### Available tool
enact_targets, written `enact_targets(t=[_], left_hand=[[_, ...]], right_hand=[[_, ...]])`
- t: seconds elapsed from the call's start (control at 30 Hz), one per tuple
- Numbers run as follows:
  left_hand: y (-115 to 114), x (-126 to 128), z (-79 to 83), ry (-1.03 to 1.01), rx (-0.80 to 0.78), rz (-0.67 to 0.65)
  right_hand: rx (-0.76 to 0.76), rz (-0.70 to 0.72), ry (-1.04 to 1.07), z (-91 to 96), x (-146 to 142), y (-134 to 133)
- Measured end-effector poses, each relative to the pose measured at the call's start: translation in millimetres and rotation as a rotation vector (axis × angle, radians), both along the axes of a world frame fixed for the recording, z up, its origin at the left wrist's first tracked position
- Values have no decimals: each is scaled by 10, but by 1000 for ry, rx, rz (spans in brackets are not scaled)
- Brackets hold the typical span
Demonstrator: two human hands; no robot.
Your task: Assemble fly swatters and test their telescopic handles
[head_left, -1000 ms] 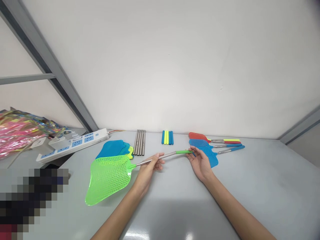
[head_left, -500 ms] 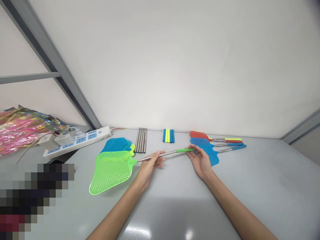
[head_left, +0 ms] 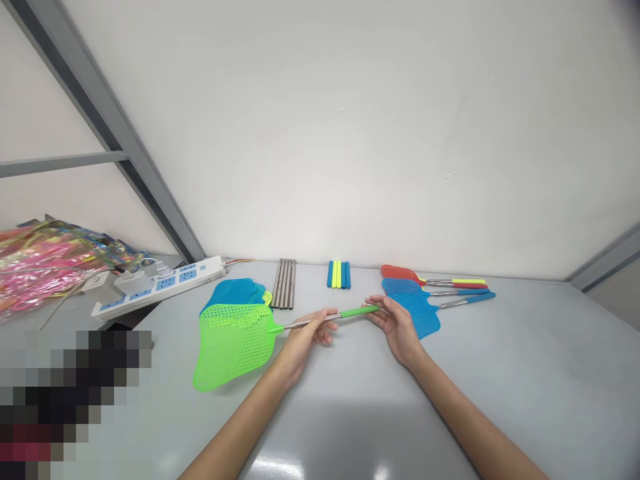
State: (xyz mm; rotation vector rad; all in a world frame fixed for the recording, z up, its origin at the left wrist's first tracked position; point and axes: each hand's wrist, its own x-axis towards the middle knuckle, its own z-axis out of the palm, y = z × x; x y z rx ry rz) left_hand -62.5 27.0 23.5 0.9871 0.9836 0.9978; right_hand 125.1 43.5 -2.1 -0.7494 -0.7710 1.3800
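A green fly swatter (head_left: 237,343) with a perforated head is held up above the table, its head to the left. My left hand (head_left: 305,337) is closed round its metal rod, just right of the head. On the right, my right hand (head_left: 395,327) has its fingertips at the end of the green grip (head_left: 357,311). A short stretch of bare rod shows between my left hand and the grip. Behind the green head lie blue swatter heads (head_left: 233,291) and a partly covered yellow one (head_left: 268,298).
Several metal rods (head_left: 284,283) and blue and yellow grips (head_left: 339,274) lie in rows near the wall. Beyond my right hand are red (head_left: 400,272) and blue (head_left: 425,320) swatters with handles. A power strip (head_left: 165,285) and plastic-wrapped items (head_left: 45,260) are at left.
My right hand has moved left with the grip, closer to my left hand. The bare rod between them looks shorter. The view has shifted slightly.
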Motion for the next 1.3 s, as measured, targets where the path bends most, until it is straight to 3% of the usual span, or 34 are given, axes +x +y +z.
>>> enact_targets(t=[0.47, 0.73, 1.17, 1.3], left_hand=[[-9, -8, 8, -71, -42, 31], [-17, -5, -12, -37, 11, 13], [-21, 14, -1, 2, 38, 13], [-20, 4, -4, 4, 57, 9]], right_hand=[[-69, 2, -15, -9, 14, -11], [-71, 80, -125, 29, 6, -40], [-42, 41, -161, -2, -1, -26], [-38, 98, -179, 4, 1, -43]])
